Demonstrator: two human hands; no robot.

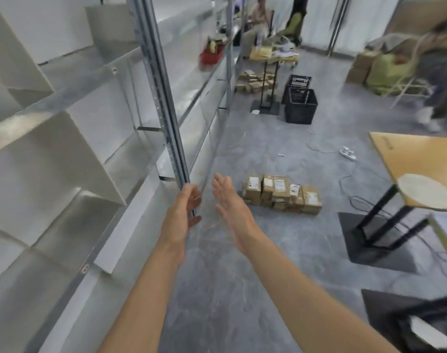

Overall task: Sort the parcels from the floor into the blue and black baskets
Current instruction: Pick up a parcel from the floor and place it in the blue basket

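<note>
A cluster of several brown cardboard parcels [282, 193] with white labels sits on the grey floor ahead of me. Two black baskets [300, 106] stand farther back, one behind the other; no blue basket shows. My left hand [186, 210] reaches forward in front of the metal shelf post, fingers relaxed and holding nothing. My right hand [230, 205] is stretched out flat beside it, empty, a short way left of the parcels. A second heap of parcels [253, 81] lies far back by the shelving.
Metal shelving [90, 128] runs along the left. A wooden table [421, 164] on black legs stands at right, with cables and a power strip [348, 154] on the floor. A person [441, 72] moves at the far right. A red basket [211, 53] sits on a shelf.
</note>
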